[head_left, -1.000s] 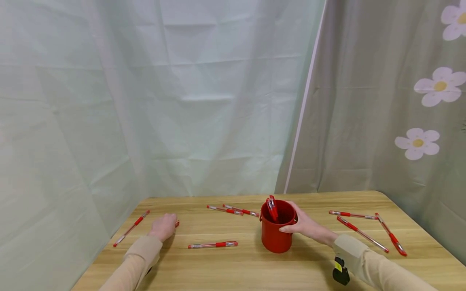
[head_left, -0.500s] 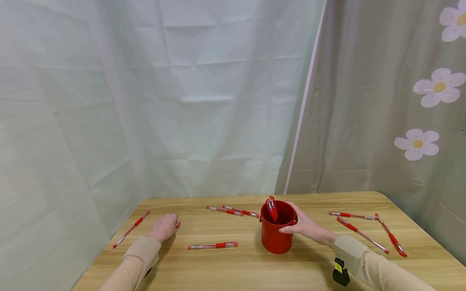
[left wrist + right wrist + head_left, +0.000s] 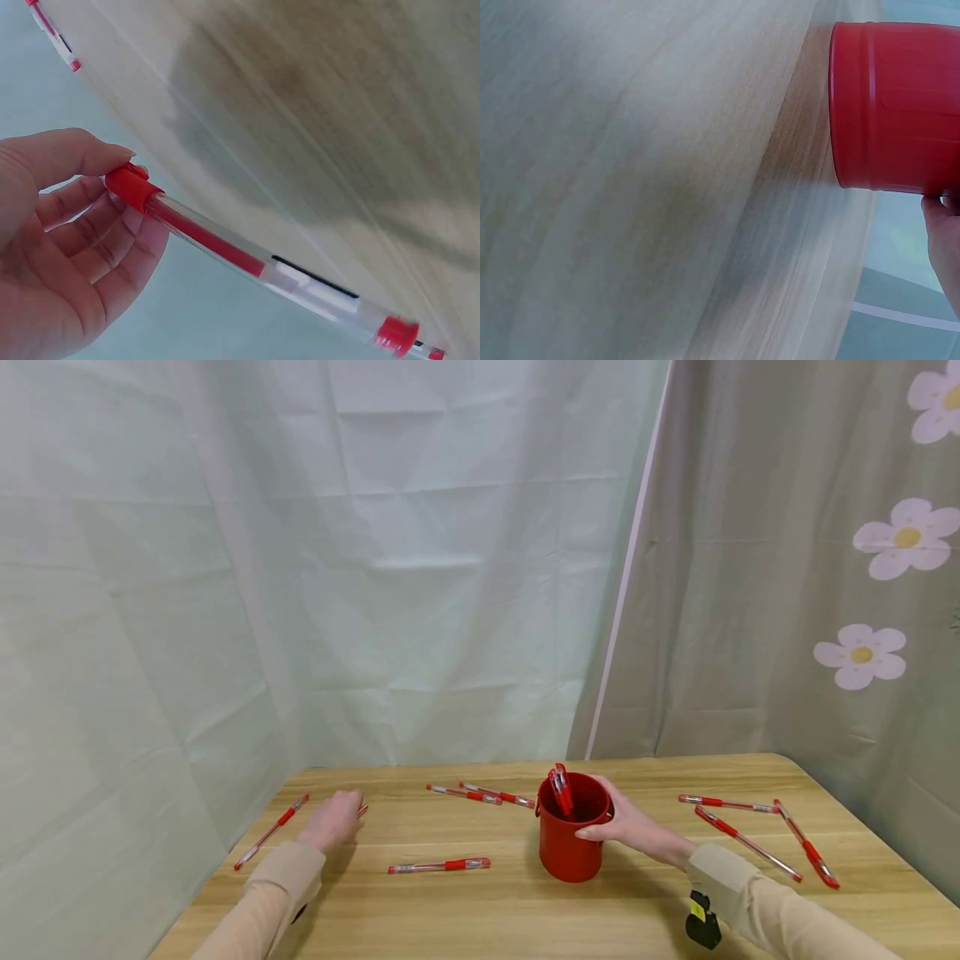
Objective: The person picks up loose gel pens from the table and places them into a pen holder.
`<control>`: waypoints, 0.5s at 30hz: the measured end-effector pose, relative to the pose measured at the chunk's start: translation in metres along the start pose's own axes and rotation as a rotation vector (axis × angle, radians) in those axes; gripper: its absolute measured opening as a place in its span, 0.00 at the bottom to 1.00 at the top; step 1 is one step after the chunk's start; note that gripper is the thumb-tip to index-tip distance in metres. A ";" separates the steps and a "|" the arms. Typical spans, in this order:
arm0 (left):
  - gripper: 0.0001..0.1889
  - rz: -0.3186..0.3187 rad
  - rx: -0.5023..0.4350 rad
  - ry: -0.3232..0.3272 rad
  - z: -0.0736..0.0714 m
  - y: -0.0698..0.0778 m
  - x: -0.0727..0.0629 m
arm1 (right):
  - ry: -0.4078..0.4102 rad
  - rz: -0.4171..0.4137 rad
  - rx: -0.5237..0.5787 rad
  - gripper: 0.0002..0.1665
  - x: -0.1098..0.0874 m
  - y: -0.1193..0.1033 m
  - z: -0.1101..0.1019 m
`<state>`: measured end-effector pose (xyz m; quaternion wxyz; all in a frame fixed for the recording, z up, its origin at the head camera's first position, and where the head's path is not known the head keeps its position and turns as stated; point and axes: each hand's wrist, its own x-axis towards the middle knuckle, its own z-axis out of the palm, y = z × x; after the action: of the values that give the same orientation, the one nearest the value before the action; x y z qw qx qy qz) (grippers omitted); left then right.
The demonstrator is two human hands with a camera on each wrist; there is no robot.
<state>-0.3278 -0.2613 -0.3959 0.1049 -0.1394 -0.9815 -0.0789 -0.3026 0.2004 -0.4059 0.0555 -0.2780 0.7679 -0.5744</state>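
My left hand (image 3: 335,821) is over the left part of the table. In the left wrist view its thumb and fingers pinch the red grip end of a clear-barrelled gel pen (image 3: 225,244), whose other end points away from the palm. My right hand (image 3: 628,818) grips the side of a red cylindrical pen holder (image 3: 570,847), thumb in front and fingers behind the rim. The holder stands upright on the table, with red-capped pens (image 3: 560,789) leaning inside it. In the right wrist view the holder (image 3: 907,109) shows side-on and only part of the hand is visible.
One gel pen (image 3: 272,832) lies at the left edge and another (image 3: 439,866) in the middle front. Two pens (image 3: 480,792) lie crosswise behind the holder's left. Several more, among them a pen (image 3: 747,843), lie at the right. Curtains (image 3: 450,610) hang behind the wooden table (image 3: 480,918).
My left hand has lifted and shifted slightly away from me with the pen between its fingers. The right hand and the pen holder have stayed in place.
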 end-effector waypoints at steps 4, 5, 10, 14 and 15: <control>0.11 -0.013 0.010 0.001 -0.003 0.002 0.001 | 0.006 0.003 0.003 0.46 0.001 0.002 0.000; 0.11 -0.015 0.011 -0.002 -0.003 0.003 0.001 | 0.008 0.005 0.002 0.46 0.001 0.003 -0.001; 0.10 -0.022 -0.001 -0.018 -0.004 0.007 0.001 | 0.005 0.017 -0.003 0.46 0.001 0.003 0.000; 0.09 -0.009 -0.005 0.008 -0.007 0.011 0.002 | 0.004 0.011 -0.002 0.46 0.000 0.000 0.000; 0.09 0.000 -0.004 0.022 -0.007 0.012 0.002 | 0.005 0.007 -0.003 0.45 0.000 0.000 0.000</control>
<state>-0.3249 -0.2510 -0.3867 0.1153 -0.1388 -0.9802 -0.0821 -0.3028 0.2001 -0.4056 0.0554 -0.2740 0.7699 -0.5737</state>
